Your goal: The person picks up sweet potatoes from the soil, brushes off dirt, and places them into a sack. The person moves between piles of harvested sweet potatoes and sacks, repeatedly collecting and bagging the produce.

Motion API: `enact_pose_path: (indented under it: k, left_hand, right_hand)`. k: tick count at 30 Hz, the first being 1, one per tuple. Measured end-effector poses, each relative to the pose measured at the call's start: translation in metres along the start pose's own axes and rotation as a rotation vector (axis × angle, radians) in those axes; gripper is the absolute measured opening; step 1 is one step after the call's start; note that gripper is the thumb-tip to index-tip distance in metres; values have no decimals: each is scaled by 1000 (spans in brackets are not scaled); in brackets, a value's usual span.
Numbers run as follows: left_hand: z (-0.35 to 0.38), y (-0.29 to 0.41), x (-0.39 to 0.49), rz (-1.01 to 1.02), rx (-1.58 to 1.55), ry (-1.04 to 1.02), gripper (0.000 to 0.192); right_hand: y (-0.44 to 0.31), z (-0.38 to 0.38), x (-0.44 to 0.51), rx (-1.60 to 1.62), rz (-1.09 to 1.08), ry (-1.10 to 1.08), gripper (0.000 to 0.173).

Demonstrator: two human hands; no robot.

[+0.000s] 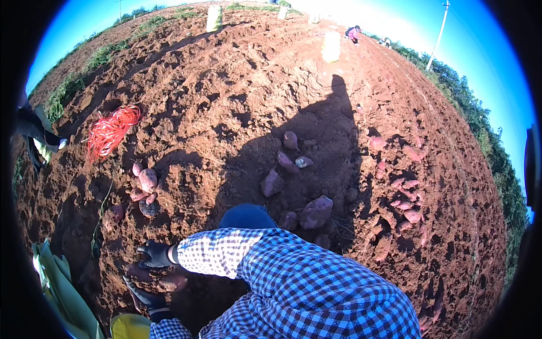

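Note:
My right hand, in a dark glove, reaches low over the reddish soil with its fingers apart. Just below it a sweet potato lies in shade, and another sweet potato lies closer to my sleeve. My left hand, also gloved, is on the other side of these roots with its fingers stretched out. Whether either hand touches a root is hard to tell. Beyond my right hand sits a small heap of sweet potatoes. A yellow object, partly cut off, is beside my left wrist.
Pale green sacking lies at the lower left. Red plastic twine is bundled farther off. More sweet potatoes lie ahead and in a right-hand row. A filled sack stands beyond, near a crouching person. Another person is at left.

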State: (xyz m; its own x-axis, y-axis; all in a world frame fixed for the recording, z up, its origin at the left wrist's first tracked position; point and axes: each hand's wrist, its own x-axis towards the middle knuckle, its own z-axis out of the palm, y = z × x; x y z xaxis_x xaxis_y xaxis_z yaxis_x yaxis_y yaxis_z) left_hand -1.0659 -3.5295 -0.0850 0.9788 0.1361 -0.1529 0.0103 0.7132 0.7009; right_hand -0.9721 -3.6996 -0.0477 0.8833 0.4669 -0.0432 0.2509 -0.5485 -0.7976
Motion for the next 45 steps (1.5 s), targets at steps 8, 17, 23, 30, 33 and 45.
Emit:
enact_pose_path:
  k: [8,17,23,30,33,45]
  left_hand:
    - [-1,0,-7,23,59,-87,65]
    - [-64,-6,37,79,-124,-438,68]
    - [-39,28,24,-28,-202,245,71]
    - [-27,40,14,40,13,154,71]
    - [-28,51,17,13,4,-12,67]
    - [-47,17,25,246,-344,191,46]
  right_hand:
    - [-34,7,-14,153,-368,57,56]
    - [-52,-5,-33,-499,-154,145,47]
    - [-48,9,-49,-389,-352,-287,113]
    - [-40,17,-51,312,-200,-350,81]
    - [-35,7,-48,870,-44,-461,58]
    - [-31,9,-52,647,-23,-371,79]
